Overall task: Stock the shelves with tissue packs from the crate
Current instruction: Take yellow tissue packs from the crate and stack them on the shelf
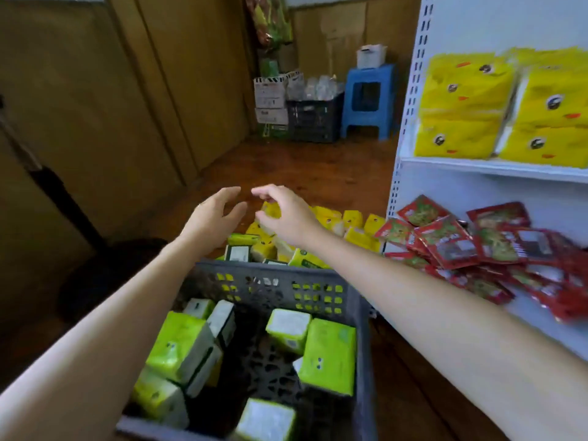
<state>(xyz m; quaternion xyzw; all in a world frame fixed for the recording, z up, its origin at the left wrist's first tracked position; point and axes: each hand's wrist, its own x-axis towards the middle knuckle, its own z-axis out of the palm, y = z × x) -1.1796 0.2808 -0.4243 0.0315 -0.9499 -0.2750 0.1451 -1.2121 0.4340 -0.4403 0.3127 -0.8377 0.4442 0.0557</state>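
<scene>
Past crate (273, 275) far rim | left hand (211, 218) and right hand (286, 218) held loosely spread, nothing gripped | floor packs (353, 221) just beneath | eight green packs (329, 354) counted inside (blurred).

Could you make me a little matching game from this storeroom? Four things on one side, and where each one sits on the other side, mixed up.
Things
1. lime-green tissue packs
2. big yellow tissue packs
3. red foil sachets
4. blue plastic stool

Places
A. lower white shelf
B. wooden floor by the back wall
C. grey plastic crate
D. upper white shelf

Pairs: 1-C, 2-D, 3-A, 4-B
</scene>
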